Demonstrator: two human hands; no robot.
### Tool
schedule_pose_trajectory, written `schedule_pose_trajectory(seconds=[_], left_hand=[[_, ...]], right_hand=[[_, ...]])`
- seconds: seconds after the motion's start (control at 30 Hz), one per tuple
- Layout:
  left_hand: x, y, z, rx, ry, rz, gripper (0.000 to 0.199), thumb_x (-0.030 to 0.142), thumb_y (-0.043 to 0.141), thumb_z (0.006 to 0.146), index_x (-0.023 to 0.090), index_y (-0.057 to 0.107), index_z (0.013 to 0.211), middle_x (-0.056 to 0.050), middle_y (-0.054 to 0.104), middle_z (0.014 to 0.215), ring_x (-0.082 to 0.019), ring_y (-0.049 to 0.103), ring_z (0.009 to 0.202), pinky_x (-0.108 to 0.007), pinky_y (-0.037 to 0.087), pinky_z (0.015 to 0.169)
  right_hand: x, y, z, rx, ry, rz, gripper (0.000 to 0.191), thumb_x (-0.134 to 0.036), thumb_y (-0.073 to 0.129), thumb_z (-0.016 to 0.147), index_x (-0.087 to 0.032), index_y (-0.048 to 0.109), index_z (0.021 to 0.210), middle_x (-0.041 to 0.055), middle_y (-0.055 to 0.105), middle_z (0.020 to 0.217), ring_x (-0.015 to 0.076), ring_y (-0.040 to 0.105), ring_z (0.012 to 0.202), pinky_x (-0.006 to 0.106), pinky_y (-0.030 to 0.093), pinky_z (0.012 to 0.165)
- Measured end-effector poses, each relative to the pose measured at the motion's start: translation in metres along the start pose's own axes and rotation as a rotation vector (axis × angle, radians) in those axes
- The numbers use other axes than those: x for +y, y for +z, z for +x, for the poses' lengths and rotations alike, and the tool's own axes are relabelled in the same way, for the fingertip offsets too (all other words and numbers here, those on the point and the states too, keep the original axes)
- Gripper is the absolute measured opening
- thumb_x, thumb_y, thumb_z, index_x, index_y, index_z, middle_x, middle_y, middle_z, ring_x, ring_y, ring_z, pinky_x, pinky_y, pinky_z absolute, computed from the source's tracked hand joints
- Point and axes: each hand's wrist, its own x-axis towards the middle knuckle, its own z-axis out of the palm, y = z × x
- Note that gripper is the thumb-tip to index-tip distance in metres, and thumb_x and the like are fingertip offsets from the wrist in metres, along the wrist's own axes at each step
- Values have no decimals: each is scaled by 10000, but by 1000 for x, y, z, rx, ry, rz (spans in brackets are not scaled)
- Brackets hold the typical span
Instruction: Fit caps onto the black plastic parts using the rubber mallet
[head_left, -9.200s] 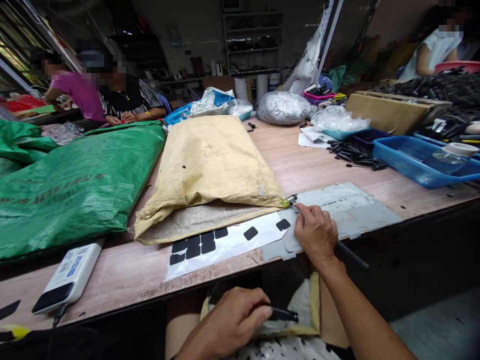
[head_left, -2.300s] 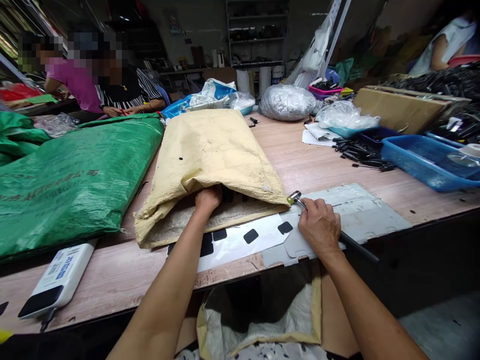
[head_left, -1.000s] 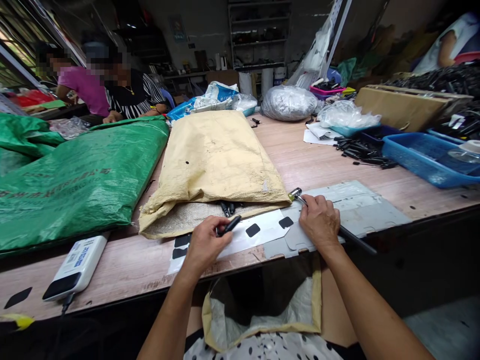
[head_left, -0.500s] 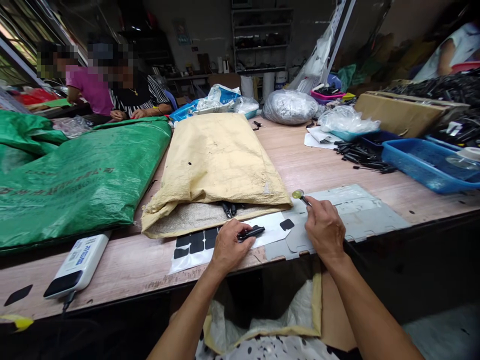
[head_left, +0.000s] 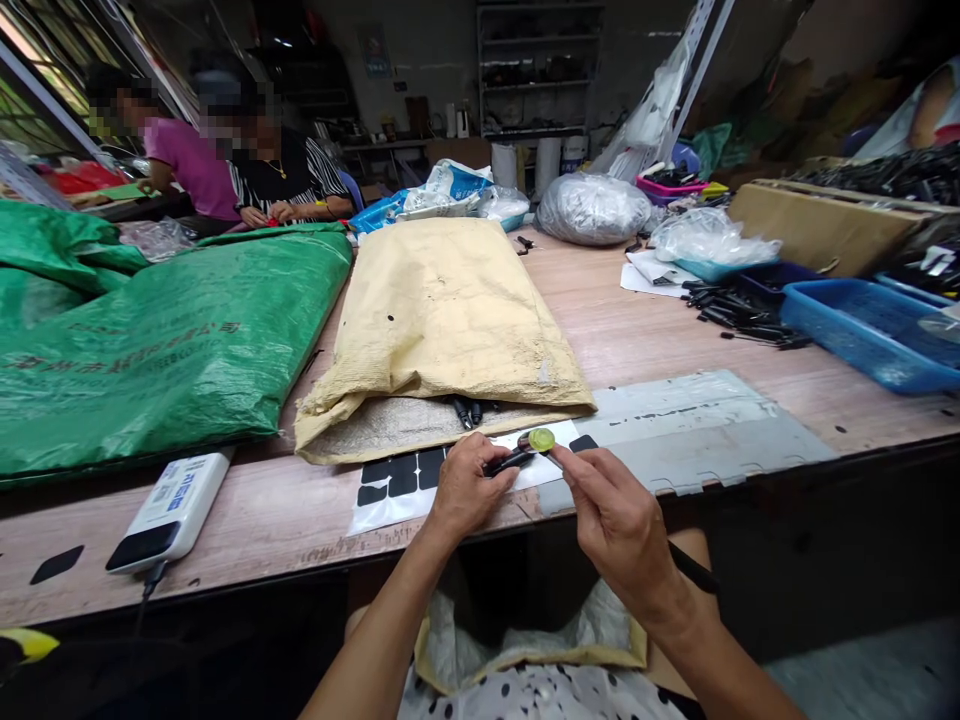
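Note:
My left hand point(head_left: 469, 487) is closed round a black pen-like piece point(head_left: 508, 461) above a white sheet point(head_left: 390, 508) of black stickers. Pinched in my right hand point(head_left: 611, 510) is a small tool with a round yellow-green head point(head_left: 541, 440), which is at the tip of the black piece; whether they touch is unclear. Just behind my hands lies a cream woven sack point(head_left: 457, 310), its mouth open, with black pieces point(head_left: 469, 411) showing inside. A grey board point(head_left: 697, 420) lies to the right, a black sticker point(head_left: 582, 443) near its left end.
A green sack point(head_left: 172, 350) and a white power bank point(head_left: 176, 510) with a cable are on the left. To the right are black parts point(head_left: 742, 312), a blue tray point(head_left: 870, 330) and a cardboard box point(head_left: 810, 225). Two people point(head_left: 281, 180) sit across at the back left.
My right hand has moved left with the tool, bringing its round head to the black piece. My left hand still holds that piece. The view has shifted slightly.

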Motion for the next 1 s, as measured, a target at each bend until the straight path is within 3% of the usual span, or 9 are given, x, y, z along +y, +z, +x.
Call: schedule_pose_trajectory(seconds=[0.17, 0.37, 0.53, 0.63, 0.8, 1.0], left_hand=[[1, -1, 0, 10, 30, 3, 133, 186, 726, 818, 243, 796, 915, 2, 592, 773, -169, 563, 803, -296, 420, 765], [1, 0, 1, 14, 0, 0, 144, 182, 737, 797, 234, 791, 919, -3, 611, 793, -170, 572, 799, -299, 434, 769], [1, 0, 0, 20, -13, 13, 147, 182, 738, 785, 222, 773, 922, -6, 627, 821, -173, 568, 808, -299, 434, 761], [2, 0, 0, 10, -11, 16, 161, 162, 728, 768, 214, 740, 921, -9, 647, 875, -180, 576, 842, -298, 439, 765], [4, -1, 1, 15, -29, -5, 218, 111, 679, 749, 217, 675, 940, -5, 651, 934, -185, 583, 877, -297, 440, 773], [4, -3, 1, -1, -46, -20, 193, 121, 674, 755, 221, 648, 918, -3, 653, 940, -192, 585, 891, -307, 437, 793]], right_hand=[[-2, 5, 0, -194, 28, -165, 553, -41, 423, 943, -298, 596, 1401, 57, 644, 937, 190, 614, 911, 292, 506, 824], [0, 0, 3, -28, 77, -139, 508, -87, 424, 971, -297, 594, 1401, 62, 653, 989, 184, 628, 911, 292, 502, 838], [2, 2, 0, -122, 124, -177, 493, -75, 429, 965, -288, 629, 1362, 43, 646, 923, 178, 625, 878, 273, 481, 772], [6, -3, 5, -46, 167, -150, 425, -136, 447, 993, -279, 642, 1342, 46, 675, 984, 177, 636, 931, 277, 483, 839], [38, -15, 18, 43, 238, -264, 354, -200, 486, 987, -254, 684, 1276, 57, 698, 1004, 202, 630, 957, 306, 461, 864], [80, -8, 22, -12, 315, -477, 266, -199, 534, 935, -221, 746, 1094, 68, 685, 929, 223, 565, 896, 324, 373, 774]])
